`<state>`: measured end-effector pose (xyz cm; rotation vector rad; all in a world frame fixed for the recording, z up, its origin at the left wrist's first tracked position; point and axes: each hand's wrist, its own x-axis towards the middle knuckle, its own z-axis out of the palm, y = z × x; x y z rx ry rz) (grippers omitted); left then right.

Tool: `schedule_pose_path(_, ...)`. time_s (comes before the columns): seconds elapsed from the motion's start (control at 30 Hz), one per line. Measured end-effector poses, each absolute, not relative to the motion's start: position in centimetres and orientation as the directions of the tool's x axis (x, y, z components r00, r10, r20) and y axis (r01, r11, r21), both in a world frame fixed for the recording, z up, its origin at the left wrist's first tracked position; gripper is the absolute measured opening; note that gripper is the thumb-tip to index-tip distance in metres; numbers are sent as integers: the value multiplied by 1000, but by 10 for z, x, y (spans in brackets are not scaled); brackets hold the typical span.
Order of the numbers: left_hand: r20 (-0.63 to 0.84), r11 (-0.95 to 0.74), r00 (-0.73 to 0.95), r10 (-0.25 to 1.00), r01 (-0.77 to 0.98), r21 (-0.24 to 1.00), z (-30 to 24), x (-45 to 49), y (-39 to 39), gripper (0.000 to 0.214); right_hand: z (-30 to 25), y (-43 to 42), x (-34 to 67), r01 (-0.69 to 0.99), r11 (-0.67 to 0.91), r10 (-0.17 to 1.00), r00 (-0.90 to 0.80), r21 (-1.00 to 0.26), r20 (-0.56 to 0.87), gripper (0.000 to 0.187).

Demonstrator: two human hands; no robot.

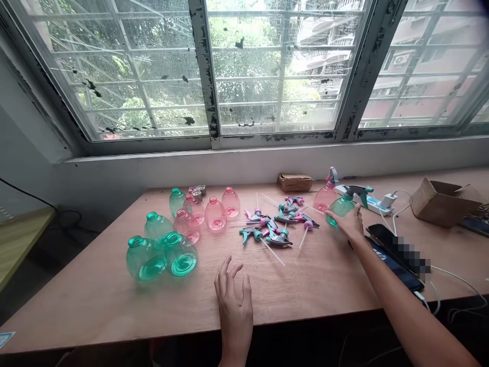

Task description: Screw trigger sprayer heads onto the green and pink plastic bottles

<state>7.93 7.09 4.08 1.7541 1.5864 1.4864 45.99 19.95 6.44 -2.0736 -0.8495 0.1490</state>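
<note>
My right hand (349, 224) reaches far right and rests its fingers on a green spray bottle (341, 206) with a trigger head fitted, beside a pink spray bottle (326, 196) that also carries one. My left hand (233, 295) hovers over the wooden table (298, 285) near its front edge, fingers spread and empty. Loose trigger heads (273, 224) with dip tubes lie in a pile ahead of it. Several green bottles (162, 252) and pink bottles (208, 211) without heads lie and stand at the left.
A phone (387, 239) and a dark tablet lie under my right forearm. A power strip (376, 204) with a charger, a small brown box (295, 182) and an open cardboard box (443, 201) sit along the back. A barred window rises behind.
</note>
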Motion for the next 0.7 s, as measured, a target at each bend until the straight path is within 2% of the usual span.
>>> schedule_pose_path(0.07,420,-297,-229,878,428,854,45,76,68,25,66,193,448,518,-354,620,753,-779,219,139)
schedule_pose_path(0.17,366,-274,-415,833,266,924,60,61,68,35,63,161,413,502,-304,592,766,-810,252,135)
schedule_pose_path(0.27,446,-282,-585,678,354,892,86,34,79,46,54,109,361,460,-100,580,748,-883,324,111)
schedule_pose_path(0.33,530,-245,-590,609,496,833,101,12,95,57,48,75,328,356,59,606,730,-933,317,94)
schedule_pose_path(0.37,580,-226,-550,601,580,783,106,2,105,66,47,61,314,259,137,613,736,-956,287,84)
schedule_pose_path(0.43,598,-183,-497,629,653,735,111,-15,125,80,48,44,295,151,242,498,828,-958,257,58)
schedule_pose_path(0.47,579,-162,-484,657,659,734,110,-21,134,84,50,41,289,118,257,443,867,-959,226,49)
schedule_pose_path(0.5,560,-149,-473,680,659,738,106,-25,141,86,51,41,285,100,241,445,873,-965,201,44)
schedule_pose_path(0.63,470,-213,-374,799,555,804,76,-15,144,81,41,57,275,133,116,678,714,-984,176,44)
schedule_pose_path(0.7,359,-188,-369,857,425,886,57,2,132,80,30,66,270,143,81,733,662,-986,156,48)
